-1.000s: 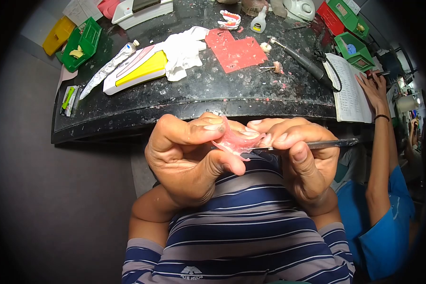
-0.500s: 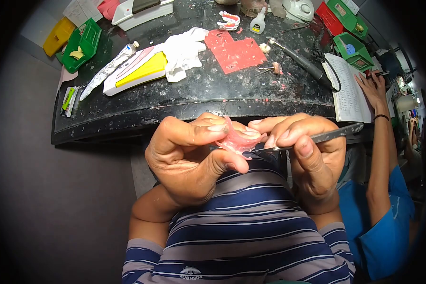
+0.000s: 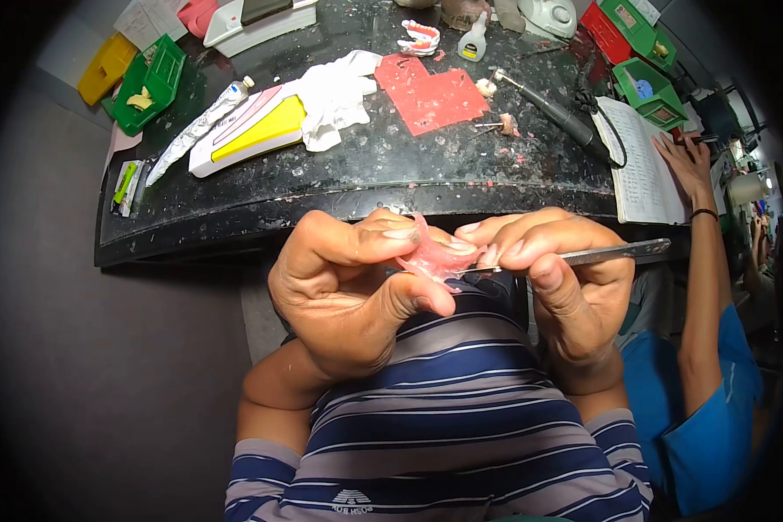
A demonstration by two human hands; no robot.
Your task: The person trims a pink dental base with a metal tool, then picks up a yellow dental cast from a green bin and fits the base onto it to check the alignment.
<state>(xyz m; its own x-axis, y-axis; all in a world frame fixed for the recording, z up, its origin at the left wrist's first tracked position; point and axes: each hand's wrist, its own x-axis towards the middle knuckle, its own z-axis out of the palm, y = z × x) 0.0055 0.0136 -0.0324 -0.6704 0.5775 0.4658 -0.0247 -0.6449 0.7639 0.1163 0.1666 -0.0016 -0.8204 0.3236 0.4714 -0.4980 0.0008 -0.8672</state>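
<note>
Head view: the left hand (image 3: 344, 291) is clenched around a thin pink wax plate (image 3: 433, 255), pinching it between thumb and fingertips in front of the striped shirt (image 3: 435, 418), just below the front edge of the worktop (image 3: 357, 196). The right hand (image 3: 565, 287) grips a slim metal carving tool (image 3: 583, 256); its tip touches the lower right edge of the wax plate, and its handle sticks out to the right past the fingers.

Compared with half a second ago, the tool handle has dropped from a clear upward slant to nearly level, much as it lay a second ago, while the left hand and the plate have hardly moved. This rocking of the blade against a plate held steady suggests short scraping or trimming strokes along the plate's edge, so the shaping seems to be under way rather than finished.

On the worktop, well apart from the hands, lie a red wax sheet (image 3: 431, 91), a white cloth (image 3: 339, 91), a yellow and white case (image 3: 252, 130), a foil tube (image 3: 196, 126), a set of model teeth (image 3: 419, 36) and a dark handpiece (image 3: 557, 113). Green boxes (image 3: 152, 78) stand at the left end. At the right, another person's hand (image 3: 685, 161) rests on an open notebook (image 3: 639, 165).
</note>
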